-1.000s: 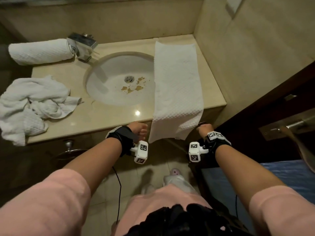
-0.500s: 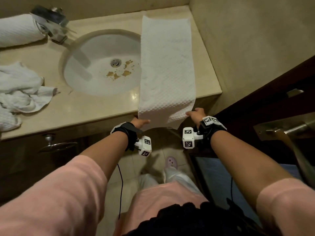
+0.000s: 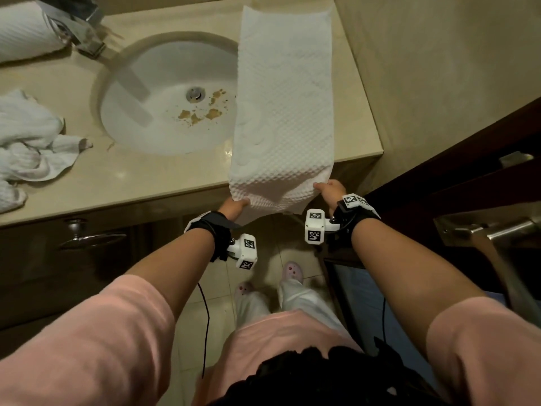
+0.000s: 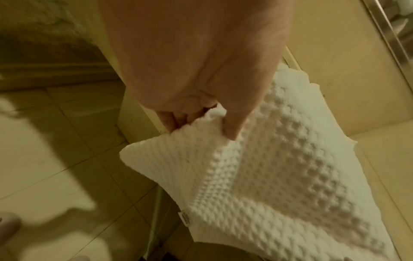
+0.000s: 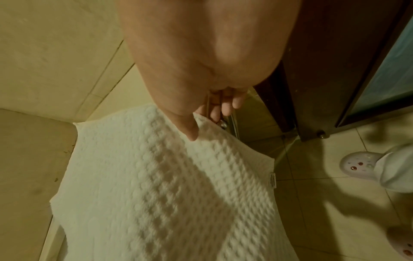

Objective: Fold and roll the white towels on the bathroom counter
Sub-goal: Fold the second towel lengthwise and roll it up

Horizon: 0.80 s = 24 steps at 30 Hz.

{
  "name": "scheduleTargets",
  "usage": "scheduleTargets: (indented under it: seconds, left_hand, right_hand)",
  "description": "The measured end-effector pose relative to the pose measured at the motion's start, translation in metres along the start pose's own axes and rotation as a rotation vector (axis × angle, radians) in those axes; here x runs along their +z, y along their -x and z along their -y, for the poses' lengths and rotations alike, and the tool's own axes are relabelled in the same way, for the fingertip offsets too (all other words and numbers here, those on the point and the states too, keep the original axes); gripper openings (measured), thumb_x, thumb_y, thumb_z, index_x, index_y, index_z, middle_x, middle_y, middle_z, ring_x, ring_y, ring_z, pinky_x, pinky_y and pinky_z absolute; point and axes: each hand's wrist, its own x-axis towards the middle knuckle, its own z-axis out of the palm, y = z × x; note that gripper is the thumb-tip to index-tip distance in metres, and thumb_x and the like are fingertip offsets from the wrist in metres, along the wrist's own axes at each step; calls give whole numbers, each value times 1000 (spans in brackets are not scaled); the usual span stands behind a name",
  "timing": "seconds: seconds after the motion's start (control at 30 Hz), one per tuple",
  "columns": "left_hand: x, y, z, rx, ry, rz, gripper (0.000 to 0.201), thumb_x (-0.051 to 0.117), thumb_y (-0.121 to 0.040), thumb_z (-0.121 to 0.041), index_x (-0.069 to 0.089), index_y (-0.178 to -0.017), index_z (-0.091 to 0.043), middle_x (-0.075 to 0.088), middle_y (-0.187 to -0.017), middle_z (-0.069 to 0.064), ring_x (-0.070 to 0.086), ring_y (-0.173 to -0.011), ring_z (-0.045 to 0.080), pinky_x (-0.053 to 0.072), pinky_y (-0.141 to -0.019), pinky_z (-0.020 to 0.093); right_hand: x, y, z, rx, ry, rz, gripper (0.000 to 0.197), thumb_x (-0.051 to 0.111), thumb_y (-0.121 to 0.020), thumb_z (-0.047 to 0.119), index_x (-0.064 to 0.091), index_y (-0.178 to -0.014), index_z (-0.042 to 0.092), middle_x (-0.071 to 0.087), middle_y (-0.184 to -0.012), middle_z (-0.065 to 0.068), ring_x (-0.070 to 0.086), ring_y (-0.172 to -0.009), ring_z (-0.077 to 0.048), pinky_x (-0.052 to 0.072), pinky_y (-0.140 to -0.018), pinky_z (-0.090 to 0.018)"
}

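white waffle-weave towel (image 3: 285,92), folded into a long narrow strip: lies lengthwise on the right side of the beige stone bench (image 3: 363,112), its left edge overlapping the rim of the white oval sink (image 3: 164,118), its near end hanging off the front edge. left hand (image 3: 232,207): grip clamped on the near left corner, thumb on top and fingers (image 4: 172,121) curled beneath. right hand (image 3: 330,189): grip clamped on the near right corner, thumb pressed on the upper face. step in hand, as judged: starting the roll from the near end. handling notes: bring both corners up level and together so the first turn lies square across the strip; make that first turn tight, since a loose core would likely slacken the whole roll; keep the side edges stacked as the roll travels toward the wall; watch the left edge over the basin, where the cloth lacks support and may sag or skew. small sewn label (image 4: 185,218) at the near hem: best tucked inside. also present: rolled white towel (image 3: 26,33) at far left beside the chrome tap (image 3: 79,27); crumpled white towel (image 3: 32,142) on the left of the bench, not yet folded.
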Motion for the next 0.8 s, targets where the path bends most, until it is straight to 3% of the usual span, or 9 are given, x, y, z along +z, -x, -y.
scheduleTargets:
  seconds: [0.1,0.17,0.3,0.43,0.53,0.63,0.73,0.8]
  left_hand:
    - [7,48,-21,-24,88,52,44,47,-99,-16,39,-140,-2,48,-139,15,49,-124,36,41,-99,37]
    - [10,60,-23,-11,139,88,42,42,-101,-13,37,-141,1,48,-138,15,47,-126,35,40,-93,34]
    - [9,84,-23,11,245,169,44,39,-102,-21,39,-141,-1,47,-141,16,50,-123,29,41,-95,35]
    - [5,98,-16,-26,354,245,45,39,-102,-34,44,-139,-10,52,-138,10,52,-124,27,42,-100,38]
    - [2,107,-17,-56,460,311,46,37,-101,-39,46,-137,-10,56,-134,10,57,-117,27,46,-95,38]
    - [-3,114,-21,-114,549,350,54,38,-99,-45,44,-140,-9,57,-132,14,58,-114,29,47,-91,42]
    - [-8,116,-19,-148,626,394,57,36,-99,-48,43,-141,-10,63,-122,15,62,-109,29,48,-92,44]
    - [-7,122,-19,-128,652,445,52,35,-98,-50,57,-126,-13,70,-109,15,69,-96,28,55,-85,42]
  right_hand:
    - [-1,-1,-5,1,4,24,39,58,-90,34,60,-117,4,55,-127,-14,52,-115,-35,43,-100,-47]
    - [-2,0,-10,-6,-4,36,38,57,-90,33,60,-117,5,57,-128,-14,52,-114,-35,42,-101,-49]
    - [1,17,-18,86,-51,60,47,55,-92,33,53,-130,5,50,-137,-11,48,-122,-34,41,-102,-44]
    - [9,41,-38,134,-184,177,58,58,-92,37,43,-141,9,45,-144,-7,43,-131,-32,39,-101,-39]
    - [11,58,-62,172,-294,275,61,64,-87,41,48,-139,13,48,-142,-5,46,-128,-29,39,-105,-44]
    - [10,72,-84,217,-341,348,67,71,-77,47,54,-134,15,56,-135,-6,52,-121,-25,44,-99,-42]
    - [5,93,-92,219,-388,390,48,63,-88,39,56,-127,12,65,-117,-6,58,-108,-23,47,-91,-37]
    - [1,104,-99,242,-468,435,37,60,-91,33,60,-120,10,69,-107,-11,63,-100,-27,52,-88,-40]
